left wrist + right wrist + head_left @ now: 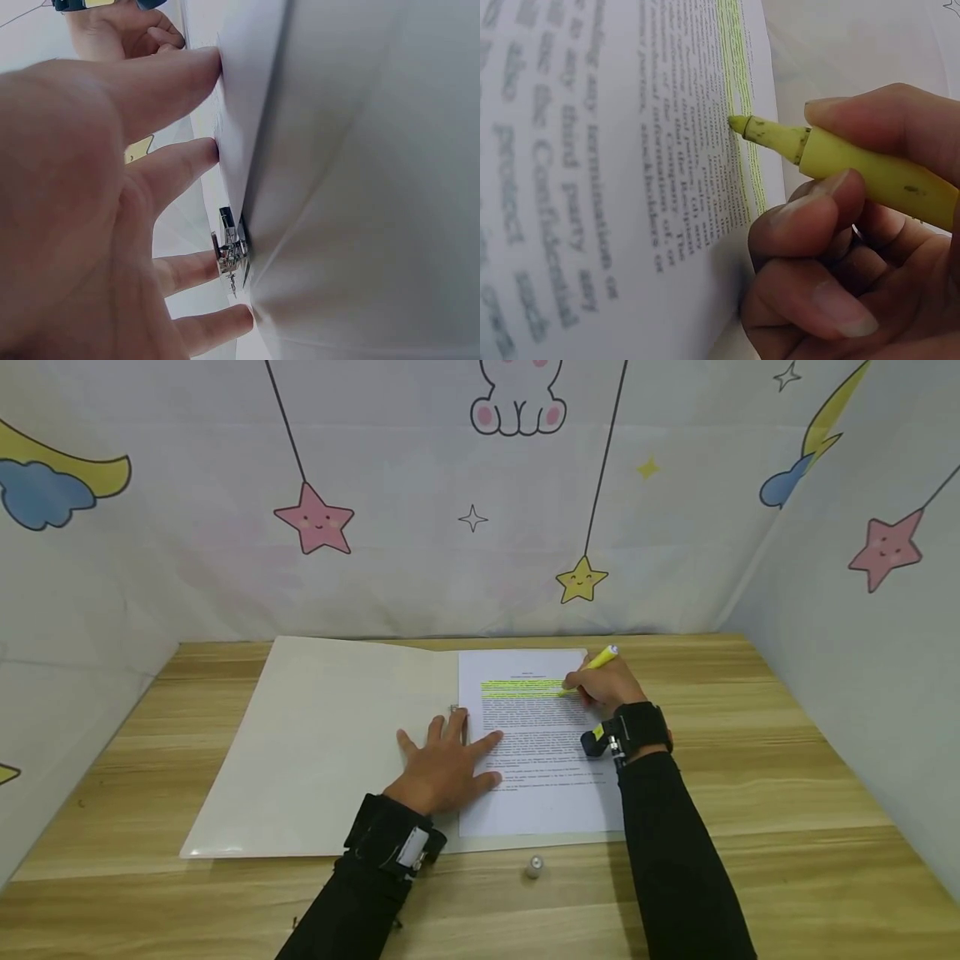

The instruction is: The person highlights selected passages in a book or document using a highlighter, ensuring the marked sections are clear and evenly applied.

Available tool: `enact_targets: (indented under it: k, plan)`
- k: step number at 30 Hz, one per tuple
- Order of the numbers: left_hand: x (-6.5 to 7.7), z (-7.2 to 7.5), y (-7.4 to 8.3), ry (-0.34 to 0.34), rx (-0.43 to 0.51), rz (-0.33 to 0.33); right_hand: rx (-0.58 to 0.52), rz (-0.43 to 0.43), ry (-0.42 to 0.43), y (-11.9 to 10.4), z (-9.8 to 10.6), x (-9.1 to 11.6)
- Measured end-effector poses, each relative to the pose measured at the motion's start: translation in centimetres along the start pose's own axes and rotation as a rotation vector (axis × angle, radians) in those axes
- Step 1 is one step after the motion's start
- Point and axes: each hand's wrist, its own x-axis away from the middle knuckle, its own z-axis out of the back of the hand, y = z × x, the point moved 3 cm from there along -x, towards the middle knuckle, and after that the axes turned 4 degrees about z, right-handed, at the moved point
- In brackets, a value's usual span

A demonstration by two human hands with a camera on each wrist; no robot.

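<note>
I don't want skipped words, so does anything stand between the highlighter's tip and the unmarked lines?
Nothing visible blocks the highlighter, which the right hand holds with its tip at the text. Lower on the paper, the left hand reaches over the left ends of some unmarked lines.

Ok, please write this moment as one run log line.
left grip: spread across page and folder | right grip: holds yellow highlighter | upper text lines: marked yellow

Pink star (314,519) on white backdrop (408,585)
</note>
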Motion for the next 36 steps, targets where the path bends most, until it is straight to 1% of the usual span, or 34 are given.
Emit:
enact_targets:
  k: [7, 11, 18, 22, 28, 32, 36]
  plan:
    - [0.0, 0.0, 0.0, -0.001, -0.002, -0.003, -0.043, -0.008, 0.008, 0.2, 0.1, 0.0]
    - [0.1, 0.0, 0.0, -0.003, 0.002, -0.004, -0.044, -0.009, 0.003, 0.3, 0.2, 0.0]
    - [0.2, 0.2, 0.1, -0.001, 0.002, -0.008, -0.049, -0.046, 0.015, 0.5, 0.4, 0.3]
    - [0.2, 0.2, 0.1, 0.000, -0.004, -0.007, -0.051, -0.047, 0.017, 0.5, 0.4, 0.2]
    - [0.2, 0.2, 0.1, 0.001, -0.005, -0.004, -0.090, -0.060, 0.035, 0.9, 0.7, 0.2]
    - [0.2, 0.2, 0.1, 0.001, -0.003, -0.002, -0.089, -0.049, 0.022, 0.9, 0.8, 0.2]
    - [0.2, 0.3, 0.2, 0.000, 0.000, -0.005, -0.092, -0.047, 0.032, 0.9, 1.1, 0.2]
